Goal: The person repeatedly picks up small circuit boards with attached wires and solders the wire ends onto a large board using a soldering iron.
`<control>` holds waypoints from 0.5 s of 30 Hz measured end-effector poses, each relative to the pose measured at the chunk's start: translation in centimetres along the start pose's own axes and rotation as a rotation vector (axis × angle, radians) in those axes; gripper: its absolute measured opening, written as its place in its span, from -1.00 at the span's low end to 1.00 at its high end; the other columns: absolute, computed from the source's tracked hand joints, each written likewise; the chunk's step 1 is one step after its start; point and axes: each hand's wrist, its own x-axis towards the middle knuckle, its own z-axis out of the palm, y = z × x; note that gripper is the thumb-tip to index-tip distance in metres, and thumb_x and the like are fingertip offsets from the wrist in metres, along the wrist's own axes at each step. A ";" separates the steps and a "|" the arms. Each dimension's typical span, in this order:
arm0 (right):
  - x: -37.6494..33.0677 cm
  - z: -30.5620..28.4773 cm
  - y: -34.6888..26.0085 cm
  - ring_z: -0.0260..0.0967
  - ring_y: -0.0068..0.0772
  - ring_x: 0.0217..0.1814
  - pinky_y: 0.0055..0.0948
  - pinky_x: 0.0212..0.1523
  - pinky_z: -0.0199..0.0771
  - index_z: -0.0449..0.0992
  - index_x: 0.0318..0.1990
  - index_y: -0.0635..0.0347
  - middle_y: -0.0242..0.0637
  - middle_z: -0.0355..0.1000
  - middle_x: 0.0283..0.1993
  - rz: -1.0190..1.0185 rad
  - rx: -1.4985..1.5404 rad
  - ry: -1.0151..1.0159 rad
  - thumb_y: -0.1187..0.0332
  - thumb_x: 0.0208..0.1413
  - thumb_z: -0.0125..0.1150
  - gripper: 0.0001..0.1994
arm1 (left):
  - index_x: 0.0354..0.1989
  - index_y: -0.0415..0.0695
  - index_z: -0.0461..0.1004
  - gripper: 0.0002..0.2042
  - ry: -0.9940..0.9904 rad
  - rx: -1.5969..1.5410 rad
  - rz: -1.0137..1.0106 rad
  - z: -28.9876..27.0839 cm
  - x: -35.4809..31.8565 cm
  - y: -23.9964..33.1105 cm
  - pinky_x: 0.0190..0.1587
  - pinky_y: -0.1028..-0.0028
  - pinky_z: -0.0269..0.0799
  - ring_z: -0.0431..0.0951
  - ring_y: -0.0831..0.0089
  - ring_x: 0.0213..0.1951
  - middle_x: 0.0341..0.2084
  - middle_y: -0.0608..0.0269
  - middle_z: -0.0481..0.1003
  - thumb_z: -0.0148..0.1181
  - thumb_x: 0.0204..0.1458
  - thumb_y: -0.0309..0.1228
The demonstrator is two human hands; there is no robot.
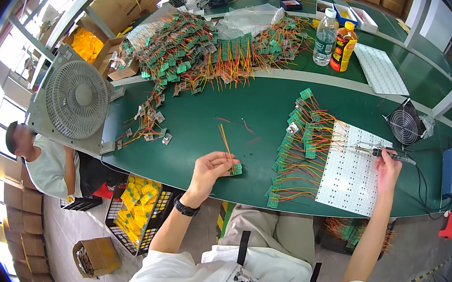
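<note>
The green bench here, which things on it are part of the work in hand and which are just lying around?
In use:
left hand pinching a small wired green board
right hand gripping the soldering iron
white perforated panel
row of wired boards

Lying about:
desk fan
clear water bottle
orange drink bottle

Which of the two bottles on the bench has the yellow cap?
The shorter orange-brown bottle, standing on the right of the pair. The taller clear bottle beside it, to the left, has a white cap and a see-through body.
</note>
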 end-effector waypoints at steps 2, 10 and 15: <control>0.0 0.0 -0.1 0.30 -0.50 -0.64 -0.54 -0.60 0.21 0.49 -0.22 0.36 -0.27 0.43 -0.55 0.005 -0.010 0.004 0.41 0.08 0.28 -0.80 | -0.09 -0.37 0.43 -0.79 0.015 0.046 0.028 -0.3 0.2 -0.2 -0.15 0.52 0.53 0.61 0.45 -0.21 -0.22 0.06 0.59 0.15 0.13 -0.54; -0.1 -0.2 -0.6 0.29 -0.50 -0.65 -0.54 -0.61 0.22 0.50 -0.24 0.38 -0.26 0.43 -0.55 -0.002 -0.015 0.015 0.41 0.08 0.28 -0.81 | -0.12 -0.36 0.42 -0.82 -0.029 0.122 0.143 0.4 2.6 0.0 -0.12 0.51 0.49 0.61 0.41 -0.26 -0.37 0.12 0.58 0.12 0.18 -0.51; 0.2 0.0 0.1 0.33 -0.51 -0.60 -0.52 -0.61 0.28 0.51 -0.25 0.38 -0.23 0.47 -0.46 -0.036 0.054 0.013 0.47 0.08 0.26 -0.85 | -0.08 -0.37 0.41 -0.81 -0.191 0.044 0.288 6.2 6.0 1.9 -0.10 0.48 0.51 0.60 0.42 -0.31 -0.33 0.09 0.57 0.07 0.22 -0.50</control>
